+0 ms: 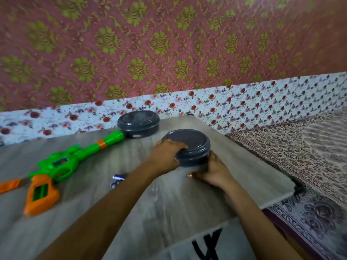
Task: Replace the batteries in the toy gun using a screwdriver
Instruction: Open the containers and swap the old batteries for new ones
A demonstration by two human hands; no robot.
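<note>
On the left of the grey wood-grain table (pixel 253 175) lies the green-and-orange plastic toy gun (pixel 75 156), with small blue-and-white batteries (pixel 117 178) near it. Further right, left hand (pixel 165 156) and right hand (pixel 212 171) both clasp a round dark-grey lidded container (pixel 189 147), fingers curled round it!

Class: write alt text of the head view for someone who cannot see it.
Left hand and right hand grip a round dark grey lidded container on a grey wooden table. A green and orange plastic toy gun lies left.
</note>
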